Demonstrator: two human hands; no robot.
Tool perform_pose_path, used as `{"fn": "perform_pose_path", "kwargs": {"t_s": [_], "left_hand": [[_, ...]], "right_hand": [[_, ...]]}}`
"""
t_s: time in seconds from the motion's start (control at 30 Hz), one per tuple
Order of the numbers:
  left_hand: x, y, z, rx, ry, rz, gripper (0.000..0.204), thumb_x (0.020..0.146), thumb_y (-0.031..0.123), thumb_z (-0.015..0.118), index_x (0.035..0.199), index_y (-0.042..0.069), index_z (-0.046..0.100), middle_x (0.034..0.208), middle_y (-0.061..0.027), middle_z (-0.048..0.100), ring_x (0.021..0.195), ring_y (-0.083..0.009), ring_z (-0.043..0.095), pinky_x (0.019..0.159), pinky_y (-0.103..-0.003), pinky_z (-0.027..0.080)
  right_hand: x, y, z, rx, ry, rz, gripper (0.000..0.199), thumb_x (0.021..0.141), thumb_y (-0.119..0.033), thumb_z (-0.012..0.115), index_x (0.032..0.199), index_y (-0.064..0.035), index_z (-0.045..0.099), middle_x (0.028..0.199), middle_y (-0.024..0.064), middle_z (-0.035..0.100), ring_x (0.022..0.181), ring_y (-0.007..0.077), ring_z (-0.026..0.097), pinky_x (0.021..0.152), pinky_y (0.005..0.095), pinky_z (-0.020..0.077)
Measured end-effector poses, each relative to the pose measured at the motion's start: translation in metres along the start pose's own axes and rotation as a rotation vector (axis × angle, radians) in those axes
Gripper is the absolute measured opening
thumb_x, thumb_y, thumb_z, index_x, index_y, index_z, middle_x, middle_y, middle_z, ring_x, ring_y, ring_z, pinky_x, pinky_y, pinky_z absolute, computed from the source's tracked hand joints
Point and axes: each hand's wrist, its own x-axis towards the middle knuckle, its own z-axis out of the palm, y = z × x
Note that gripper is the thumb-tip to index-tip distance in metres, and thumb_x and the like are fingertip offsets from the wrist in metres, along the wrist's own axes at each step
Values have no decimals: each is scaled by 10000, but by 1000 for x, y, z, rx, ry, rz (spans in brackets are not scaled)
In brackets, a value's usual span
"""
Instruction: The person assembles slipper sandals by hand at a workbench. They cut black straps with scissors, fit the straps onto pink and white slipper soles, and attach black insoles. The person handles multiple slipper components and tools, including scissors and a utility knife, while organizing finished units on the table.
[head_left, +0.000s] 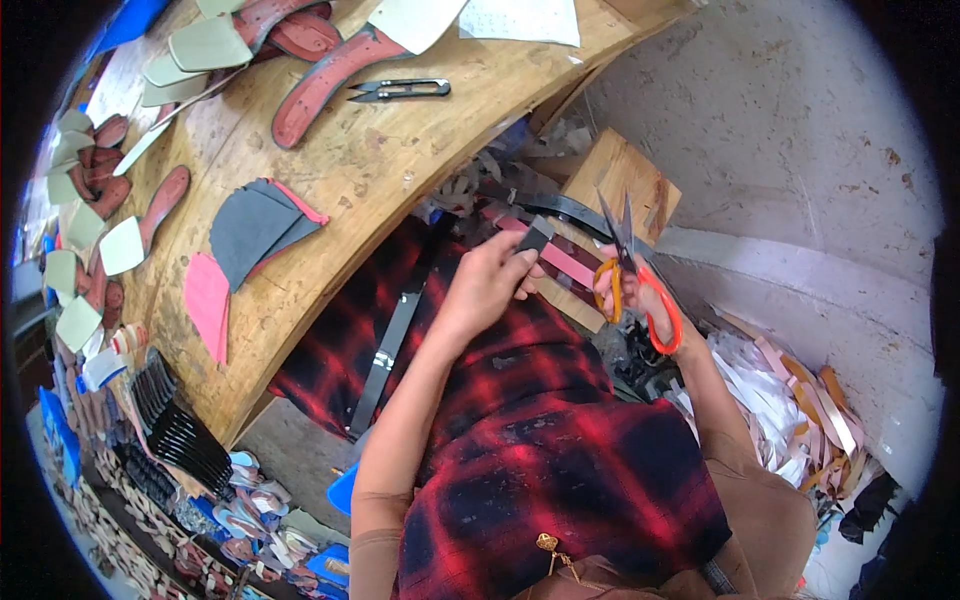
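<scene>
My left hand (487, 287) is closed over my lap, pinching a dark strap end (536, 235) between thumb and fingers. Beside those fingers a pink strip (567, 264) runs toward my right hand (652, 303). That hand has its fingers through the yellow and orange-red handles of a pair of scissors (622, 232). Their blades point up and away from me, slightly parted, with nothing seen between them. Left of my left forearm, a black strap with silver fittings (371, 390) lies across the red and black checked cloth (545, 425) on my lap.
A wooden table (370, 190) curves along the left, bearing grey and pink cut pieces (262, 235), black thread snips (400, 90) and several red-brown sole pieces (335, 85). A wooden block (625, 185) stands beyond my hands. Strip scraps (790, 405) pile up at right.
</scene>
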Motion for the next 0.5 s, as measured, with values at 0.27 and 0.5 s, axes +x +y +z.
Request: {"fn": "perform_pose_path", "kwargs": {"t_s": [0.27,0.5], "left_hand": [[-10,23,-21,-344,-39,-134,184,969,159,556,1040,0,617,826,-53,670,649,-92,596,609,-234,501],[-10,20,-17,-260,-97,-139,175,942,160,601,965,-3,661,811,-61,684,640,-90,594,590,-238,495]], "right_hand": [[23,-20,28,-637,-260,7,987,814,-744,548,1455,-37,301,1168,163,487,1061,277,526,917,372,435],[29,-25,36,-697,-205,-48,872,824,-664,605,1365,-5,424,1341,200,494,1224,323,511,998,410,425]]}}
